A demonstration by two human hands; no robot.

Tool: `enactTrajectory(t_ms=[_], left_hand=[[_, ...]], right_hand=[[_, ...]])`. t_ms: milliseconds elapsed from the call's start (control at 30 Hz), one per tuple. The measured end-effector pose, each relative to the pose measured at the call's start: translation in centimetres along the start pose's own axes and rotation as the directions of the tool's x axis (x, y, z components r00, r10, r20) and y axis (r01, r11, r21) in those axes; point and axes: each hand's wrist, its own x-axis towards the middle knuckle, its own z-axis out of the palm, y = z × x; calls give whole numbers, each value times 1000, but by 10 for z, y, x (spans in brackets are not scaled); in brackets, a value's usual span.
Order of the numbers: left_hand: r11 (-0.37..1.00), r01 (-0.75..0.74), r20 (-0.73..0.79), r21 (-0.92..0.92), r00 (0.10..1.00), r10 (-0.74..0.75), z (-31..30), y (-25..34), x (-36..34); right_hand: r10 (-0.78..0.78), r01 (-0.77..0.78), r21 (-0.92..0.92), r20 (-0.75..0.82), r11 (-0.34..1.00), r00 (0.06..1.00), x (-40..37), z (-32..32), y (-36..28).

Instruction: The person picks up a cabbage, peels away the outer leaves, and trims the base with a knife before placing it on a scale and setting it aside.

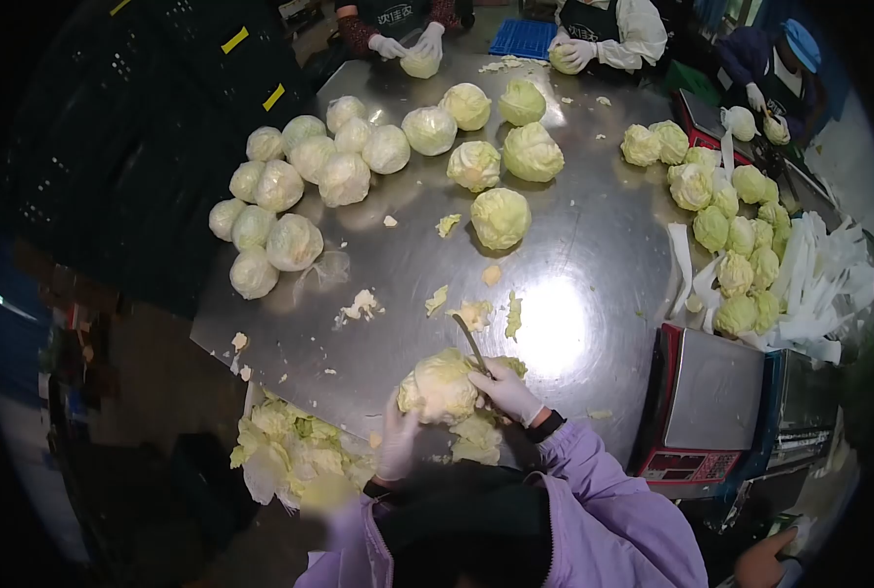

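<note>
Pale green held cabbage [439, 385] sits between two white-gloved hands at the near edge of a steel table [604, 245], close to the wearer's purple jacket [604, 500]. Left hand [396, 441] cups its left side and grips it, fingers partly hidden. Right hand [511, 394], on its right side, is closed round a knife [468, 341], blade angled up past the far side of the held cabbage (fingers overlap its edge, can't tell if they press on it). Loose leaves [476, 440] lie just below and right of the held cabbage; leaf scraps [473, 314] and pale trimmings [362, 305] are scattered beyond it. Lower left of it, a leaf heap [295, 446] by the table edge. Farther beyond the held cabbage, slightly right, unwrapped cabbages [501, 218]; beyond and left of it, film-covered cabbages [344, 179], grouped. Right of it, well apart, a red-sided scale [713, 392] with grey plate; beyond and right, smaller cabbages [692, 186] beside white strips [819, 274]. Far across from the held cabbage, one co-worker's gloved hands [425, 42] hold a cabbage, another co-worker's gloved hands [579, 53] hold one farther right, blue crate [523, 37] between the two people
</note>
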Motion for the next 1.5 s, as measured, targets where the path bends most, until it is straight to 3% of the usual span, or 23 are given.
enactTrajectory(t_ms=[33, 100, 133, 167, 233, 267, 300, 333, 433, 633, 767, 833, 933, 1000, 1033, 1067, 1100, 1167, 1233, 1267, 1333, 1433, 1500], left_hand=[[1000, 13, -6, 0, 1000, -13, 8, -2, -2], [991, -99, 100, 84, 991, 91, 24, -2, 3], [962, -139, -4, 236, 990, 144, 30, 3, 1], [963, -138, -4, 232, 990, 143, 31, 6, 7], [833, -268, 137, 484, 963, 230, 31, 12, 18], [840, -264, 129, 473, 964, 231, 38, 15, 22], [673, -275, 147, 687, 959, 242, 45, 22, 26], [451, -268, 172, 851, 955, 243, 51, 26, 29], [402, -320, 237, 858, 941, 243, 62, 20, 54], [497, -257, 213, 829, 966, 145, 54, 18, 83], [379, -308, 235, 872, 945, 227, 68, 15, 72], [327, -330, 249, 885, 931, 266, 70, 20, 69], [392, -414, 350, 821, 909, 228, 56, 35, 61], [692, -422, 479, 586, 869, 124, 45, 50, 55], [684, -428, 481, 591, 867, 127, 36, 42, 54], [787, -375, 412, 490, 895, 170, 23, 25, 52], [871, -323, 334, 371, 921, 199, 13, 12, 51], [883, -307, 291, 355, 934, 208, 15, -1, 48], [865, -307, 124, 397, 952, 281, 24, -15, 46], [868, -305, 130, 392, 952, 276, 33, -15, 43], [676, -351, 48, 648, 905, 424, 53, -6, 34], [568, -351, 78, 745, 890, 448, 59, 2, 34], [585, -337, 74, 738, 902, 426, 53, -1, 39]], right_hand=[[-21, 23, 52, -25, 998, 999, -5, 4, 7], [-64, 63, -41, -42, 997, 997, -20, 7, 14], [0, -1, -37, -14, 999, 1000, -26, 4, 15], [62, -62, -35, 12, 998, 998, -31, -1, 16], [83, -82, -96, 4, 992, 997, -37, -11, 20], [-314, 267, -376, -71, 887, 947, -36, -17, 22], [-669, 511, -627, -21, 588, 743, -35, -22, 22], [-565, 425, -641, -16, 639, 825, -44, -21, 2], [-466, 297, -746, -21, 596, 884, -46, -10, -29], [-540, 254, -811, -89, 527, 837, -10, -9, -9], [-573, 205, -808, -190, 553, 798, 8, -25, 7], [-613, 265, -746, -234, 611, 755, 17, -35, 9], [-372, 43, -728, -297, 684, 879, 41, -65, 34], [-357, 48, -716, -288, 697, 889, 50, -74, 47], [-337, 53, -708, -267, 704, 903, 47, -67, 30], [22, -113, -406, -222, 907, 975, 40, -66, 14], [23, -110, -403, -214, 909, 976, 29, -54, 2], [-344, 180, -480, -279, 859, 897, 8, -31, -7], [-403, 203, -607, -212, 768, 890, -18, -12, -12], [-448, 235, -688, -145, 686, 882, -27, -2, -8], [-429, 210, -673, -177, 709, 886, -26, 9, 9], [-408, 202, -625, -204, 754, 890, -17, 1, 19], [-477, 324, -495, -221, 807, 850, -9, -7, 26]])
